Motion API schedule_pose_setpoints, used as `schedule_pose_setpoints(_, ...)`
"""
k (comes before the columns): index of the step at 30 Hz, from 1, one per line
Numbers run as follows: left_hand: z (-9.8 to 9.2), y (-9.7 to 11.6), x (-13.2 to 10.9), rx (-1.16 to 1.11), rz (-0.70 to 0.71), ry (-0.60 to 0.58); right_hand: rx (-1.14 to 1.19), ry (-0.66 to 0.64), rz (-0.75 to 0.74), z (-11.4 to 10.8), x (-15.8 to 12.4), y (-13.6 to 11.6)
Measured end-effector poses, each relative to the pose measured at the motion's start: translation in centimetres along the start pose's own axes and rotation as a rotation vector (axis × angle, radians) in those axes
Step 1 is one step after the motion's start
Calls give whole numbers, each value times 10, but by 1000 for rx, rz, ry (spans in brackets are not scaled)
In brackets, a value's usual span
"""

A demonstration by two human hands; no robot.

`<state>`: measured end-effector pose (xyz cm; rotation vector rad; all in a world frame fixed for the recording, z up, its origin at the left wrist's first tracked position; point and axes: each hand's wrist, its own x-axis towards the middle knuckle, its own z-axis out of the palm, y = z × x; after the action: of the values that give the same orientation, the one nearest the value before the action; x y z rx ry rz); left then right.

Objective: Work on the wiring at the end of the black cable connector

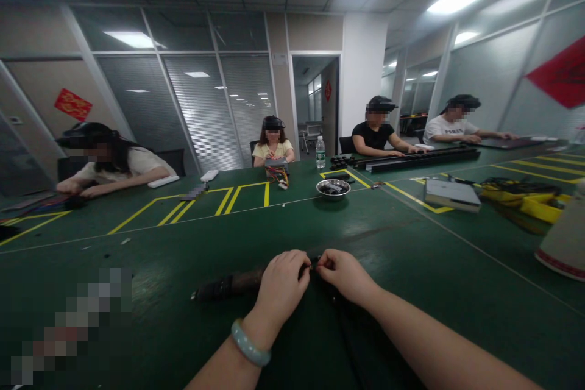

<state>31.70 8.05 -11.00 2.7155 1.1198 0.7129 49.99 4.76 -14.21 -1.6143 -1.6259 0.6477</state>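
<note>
My left hand (284,279) and my right hand (346,274) meet over the green table, fingertips pinched close together. Between them shows a small dark piece (313,265) with a yellowish spot, too small to name; how each hand grips it is unclear. A dark, long cylindrical object (228,285), brownish in the middle with a metal tip at its left end, lies beside my left hand, which hides its right end. Below my right hand, a black cord-like strip (345,335) runs toward the near edge. A pale green bangle (250,344) circles my left wrist.
Ahead stand a metal bowl (333,189) with dark parts and a water bottle (320,153). To the right are a white box (452,195), yellow bins (542,207) and a pale container (564,237). Several people sit working around the table (183,329); yellow tape marks it.
</note>
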Motion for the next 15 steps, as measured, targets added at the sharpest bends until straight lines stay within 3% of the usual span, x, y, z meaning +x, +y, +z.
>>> schedule_pose_setpoints(15,4,-4,2,-6,5,-18,-5,-16,-16,2,0,2)
